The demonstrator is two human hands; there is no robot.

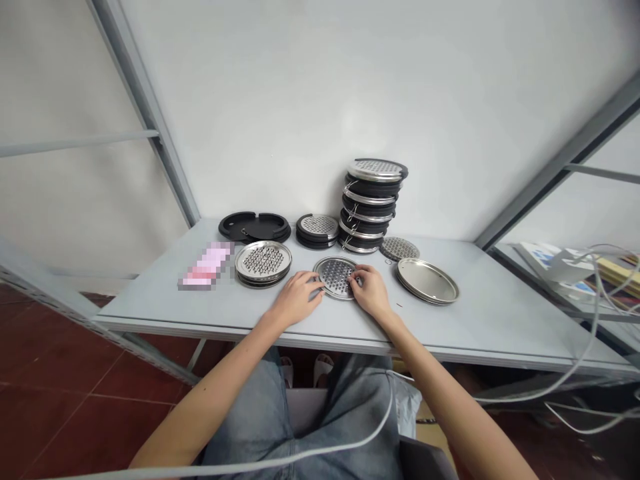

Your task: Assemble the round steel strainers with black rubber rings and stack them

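A round metal grater plate (336, 276) lies flat on the grey table (310, 320) in front of me. At its left edge is my left hand (299, 297), fingers apart and curved beside the rim. My right hand (369, 288) is at the plate's right side, thumb and fingertips pinched together over the rim; what lies between them is too small to make out. Left of my left hand sits a stack of rimmed grater plates (263, 260). Plain round metal dishes (429, 281) are stacked to the right of my right hand.
A tall stack of black and metal discs (369, 217) stands at the back, beside a shorter stack (317, 228). Black trays (256, 225) are at the back left. Perforated discs (399, 248) lie behind the dishes. A white cable (575, 367) hangs at the right.
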